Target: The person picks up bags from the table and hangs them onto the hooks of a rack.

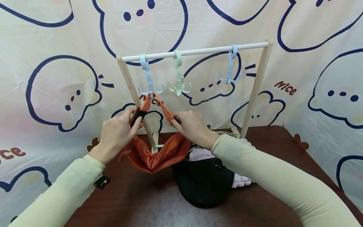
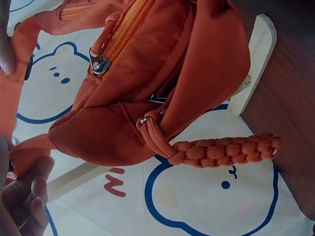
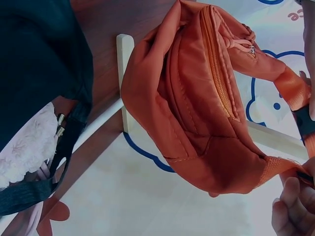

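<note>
An orange waist bag [image 1: 173, 149] hangs below my two hands, with its zipped pocket and a braided zipper pull [image 2: 226, 150] showing. Its strap [image 1: 164, 107] rises to a peak at the bottom prongs of the left blue hook [image 1: 147, 74]. My left hand [image 1: 117, 129] grips one side of the strap beside a black buckle [image 1: 138, 115]. On the other side, my right hand [image 1: 194, 126] pinches the strap between thumb and fingers, partly covering a small black fitting. The bag's body hangs above the table, in front of the rack's left foot.
A white rail [image 1: 204, 51] on wooden posts [image 1: 256, 88] also carries a green hook [image 1: 178, 74] and another blue hook [image 1: 230, 66]. A black bag [image 1: 202, 183] and a fluffy pale pink bag [image 1: 242, 180] lie on the dark table [image 1: 127, 201]. Behind stands a patterned cloth.
</note>
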Motion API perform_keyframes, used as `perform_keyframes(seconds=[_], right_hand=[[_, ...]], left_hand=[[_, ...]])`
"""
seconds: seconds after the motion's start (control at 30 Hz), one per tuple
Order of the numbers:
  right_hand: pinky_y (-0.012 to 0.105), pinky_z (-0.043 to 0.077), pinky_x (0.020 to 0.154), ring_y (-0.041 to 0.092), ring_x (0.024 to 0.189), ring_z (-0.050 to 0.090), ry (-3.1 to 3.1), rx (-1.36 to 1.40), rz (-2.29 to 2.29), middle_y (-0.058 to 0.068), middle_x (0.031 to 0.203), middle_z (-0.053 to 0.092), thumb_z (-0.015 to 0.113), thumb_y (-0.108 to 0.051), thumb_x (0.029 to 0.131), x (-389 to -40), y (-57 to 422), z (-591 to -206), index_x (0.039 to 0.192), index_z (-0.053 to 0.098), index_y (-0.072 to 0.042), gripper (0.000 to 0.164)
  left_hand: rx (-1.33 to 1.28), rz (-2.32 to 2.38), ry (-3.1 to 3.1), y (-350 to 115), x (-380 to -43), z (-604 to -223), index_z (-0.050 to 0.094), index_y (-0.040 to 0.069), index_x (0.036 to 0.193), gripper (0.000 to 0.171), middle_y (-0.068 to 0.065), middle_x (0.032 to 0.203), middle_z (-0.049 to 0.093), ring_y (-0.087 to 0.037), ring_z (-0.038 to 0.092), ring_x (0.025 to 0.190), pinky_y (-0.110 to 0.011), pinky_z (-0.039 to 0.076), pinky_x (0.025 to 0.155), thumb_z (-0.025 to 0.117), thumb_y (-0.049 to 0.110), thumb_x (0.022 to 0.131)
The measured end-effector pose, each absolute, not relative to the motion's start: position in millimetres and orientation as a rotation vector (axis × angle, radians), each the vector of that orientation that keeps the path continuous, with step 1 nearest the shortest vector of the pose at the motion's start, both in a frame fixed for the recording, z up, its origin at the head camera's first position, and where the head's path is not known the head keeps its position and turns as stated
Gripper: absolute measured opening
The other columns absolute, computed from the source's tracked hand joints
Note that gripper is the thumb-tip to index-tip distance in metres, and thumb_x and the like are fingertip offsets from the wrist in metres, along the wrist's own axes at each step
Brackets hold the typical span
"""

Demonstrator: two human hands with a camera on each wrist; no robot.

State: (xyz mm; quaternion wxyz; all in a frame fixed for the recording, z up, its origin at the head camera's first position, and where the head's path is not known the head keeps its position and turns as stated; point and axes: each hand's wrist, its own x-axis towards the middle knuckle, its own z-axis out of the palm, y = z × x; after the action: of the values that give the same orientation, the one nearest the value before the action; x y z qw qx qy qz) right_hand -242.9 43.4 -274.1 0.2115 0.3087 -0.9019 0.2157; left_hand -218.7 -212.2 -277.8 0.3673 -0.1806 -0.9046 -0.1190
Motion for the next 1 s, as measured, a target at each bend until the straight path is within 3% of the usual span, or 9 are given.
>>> perform_keyframes(seconds=[0.43, 0.73, 1.0], right_hand=[[0.024, 0.039, 0.053, 0.011, 0.059, 0.055, -2.519, 0.84, 0.614, -0.003, 0.077, 0.072, 0.063, -0.026, 0.101, -244, 43, -279, 0.099, 0.075, -0.014, 0.017], [0.023, 0.035, 0.05, 0.011, 0.055, 0.051, -2.519, 0.852, 0.629, -0.002, 0.071, 0.066, 0.061, -0.026, 0.102, -245, 43, -280, 0.104, 0.074, -0.013, 0.019], [0.023, 0.038, 0.052, 0.011, 0.059, 0.056, -2.514, 0.843, 0.605, 0.0, 0.082, 0.073, 0.062, -0.026, 0.102, -246, 40, -281, 0.11, 0.074, -0.012, 0.02]], left_hand=[[-0.447, -0.317, -2.345, -205, -221, -282, 0.062, 0.001, 0.118, 0.031, -0.013, 0.064, 0.068, -0.025, 0.054, 0.047, -0.039, 0.039, 0.041, 0.066, 0.025, 0.098], [-0.443, -0.351, -2.374, -201, -223, -282, 0.061, 0.001, 0.119, 0.032, -0.01, 0.06, 0.064, -0.019, 0.048, 0.042, -0.031, 0.032, 0.04, 0.064, 0.026, 0.099], [-0.44, -0.345, -2.37, -201, -227, -286, 0.061, 0.001, 0.118, 0.032, -0.011, 0.058, 0.062, -0.019, 0.048, 0.041, -0.031, 0.033, 0.04, 0.065, 0.026, 0.098]])
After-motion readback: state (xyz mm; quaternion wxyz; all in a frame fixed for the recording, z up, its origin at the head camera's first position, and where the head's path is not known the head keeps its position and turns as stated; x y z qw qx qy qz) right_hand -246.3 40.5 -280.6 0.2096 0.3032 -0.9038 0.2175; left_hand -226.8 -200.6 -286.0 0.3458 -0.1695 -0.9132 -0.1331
